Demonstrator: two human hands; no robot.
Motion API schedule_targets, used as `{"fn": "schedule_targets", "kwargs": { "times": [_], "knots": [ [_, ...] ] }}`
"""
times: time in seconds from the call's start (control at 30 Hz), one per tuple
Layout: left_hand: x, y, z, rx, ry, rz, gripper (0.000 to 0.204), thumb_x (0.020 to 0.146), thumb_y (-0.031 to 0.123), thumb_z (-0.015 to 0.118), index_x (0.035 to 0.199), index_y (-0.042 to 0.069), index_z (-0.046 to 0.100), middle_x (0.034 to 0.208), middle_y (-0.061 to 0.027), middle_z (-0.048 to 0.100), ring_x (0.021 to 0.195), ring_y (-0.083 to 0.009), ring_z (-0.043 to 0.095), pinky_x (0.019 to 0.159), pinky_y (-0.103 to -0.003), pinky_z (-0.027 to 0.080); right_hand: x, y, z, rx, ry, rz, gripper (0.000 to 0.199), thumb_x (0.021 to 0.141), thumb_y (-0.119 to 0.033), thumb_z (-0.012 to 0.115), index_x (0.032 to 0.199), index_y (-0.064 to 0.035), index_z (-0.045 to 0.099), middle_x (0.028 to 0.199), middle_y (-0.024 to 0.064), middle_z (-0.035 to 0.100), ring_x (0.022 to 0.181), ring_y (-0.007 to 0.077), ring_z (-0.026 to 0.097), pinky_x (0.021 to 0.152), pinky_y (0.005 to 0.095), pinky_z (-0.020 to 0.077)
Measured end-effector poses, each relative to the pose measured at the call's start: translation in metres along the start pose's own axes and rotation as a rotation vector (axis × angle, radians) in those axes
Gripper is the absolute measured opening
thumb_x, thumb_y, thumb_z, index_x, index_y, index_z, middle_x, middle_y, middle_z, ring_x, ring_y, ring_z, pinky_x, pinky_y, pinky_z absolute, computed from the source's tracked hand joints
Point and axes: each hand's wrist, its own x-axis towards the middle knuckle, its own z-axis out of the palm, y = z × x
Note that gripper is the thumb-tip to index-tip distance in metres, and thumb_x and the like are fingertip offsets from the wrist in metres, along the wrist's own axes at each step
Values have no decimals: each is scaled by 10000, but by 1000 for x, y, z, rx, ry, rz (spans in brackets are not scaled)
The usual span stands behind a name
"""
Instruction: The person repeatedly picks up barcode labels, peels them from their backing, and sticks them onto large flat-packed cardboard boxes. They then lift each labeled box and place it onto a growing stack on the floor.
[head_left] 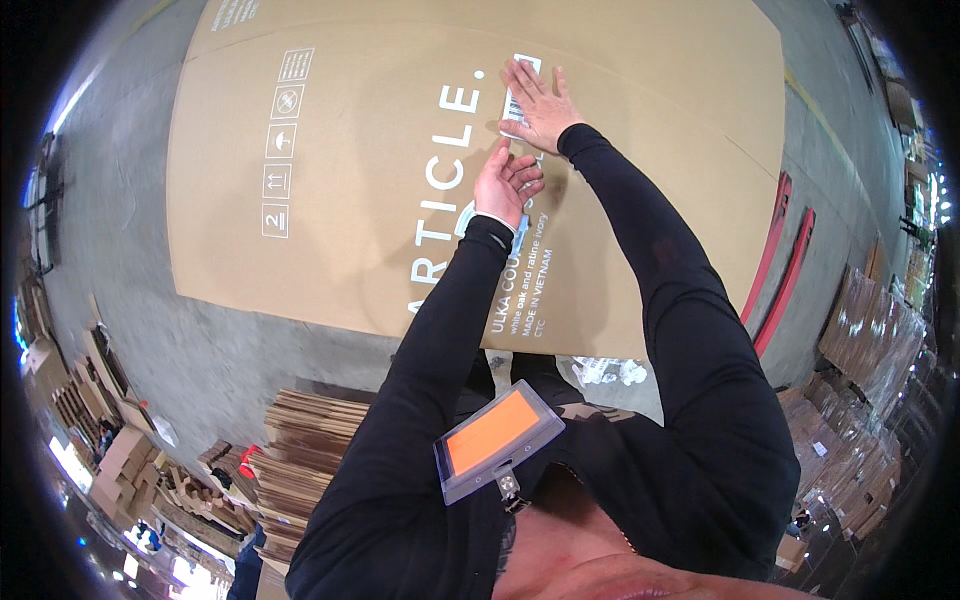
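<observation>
A large flat brown cardboard box (330,180) with white printed lettering and symbols lies in front of me. My right hand (540,100) lies flat, fingers spread, pressing a white barcode label (524,75) onto the box. My left hand (508,182) sits just below it, fingers curled, with its fingertips at the lower end of the label strip. Both arms wear black sleeves. An orange badge in a clear holder (497,438) hangs from my chest.
Grey concrete floor (120,200) surrounds the box. A stack of flattened cartons (305,450) stands at lower left, with more boxes (110,450) beyond. Two red bars (785,260) lie right of the box. Wrapped pallets of cartons (870,340) fill the right side.
</observation>
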Motion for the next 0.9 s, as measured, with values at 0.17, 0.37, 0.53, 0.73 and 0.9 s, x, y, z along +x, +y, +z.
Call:
{"fn": "schedule_targets", "kwargs": {
  "times": [0.17, 0.37, 0.53, 0.73, 0.9],
  "knots": [
    [-43, -21, -26, -36, 193, -86, 347, 925, 342, 466, 1137, 74, 528, 1019, -115, 600, 978, -268, 571, 865, -466, 463, -34, -41, -18, 20, -136, -57, 927, 856, -716, 294, 1505, -91, 76, 1571, 113, 79, 1452, 244, 71, 1127, 594, 21],
    [-225, -65, -83, 361, 158, -607, 286, 933, 298, 456, 908, 64, 618, 744, -88, 638, 677, -206, 631, 627, -340, 512, -229, -167, -36, 636, -679, -506, 610, 875, -390, 463, 1416, -139, 335, 1469, 89, 366, 1380, 239, 304, 1128, 586, 99],
    [-256, -51, -54, 815, -34, -1002, 178, 853, 193, 611, 923, 31, 634, 795, -100, 668, 725, -211, 665, 649, -341, 536, -358, -224, -81, 1186, -550, 422, 516, 945, -428, 441, 630, -60, 618, 580, 79, 617, 576, 222, 620, 618, 394, 492],
    [-213, -85, 24, 1124, -263, -647, 146, 883, 146, 510, 826, 17, 549, 733, -132, 629, 677, -246, 658, 598, -355, 556, -480, -235, -72, 1412, -308, 1398, 468, 921, -404, 500, 689, -25, 647, 575, 57, 612, 431, 161, 554, 428, 311, 454],
    [-200, -164, 42, 1324, -261, -620, 206, 915, 184, 494, 804, 16, 533, 704, -127, 619, 676, -247, 663, 574, -353, 551, -562, -232, -30, 1923, 471, 2131, 338, 924, -342, 566, 1067, -36, 574, 737, 87, 633, 603, 183, 625, 543, 344, 528]
  ]
}}
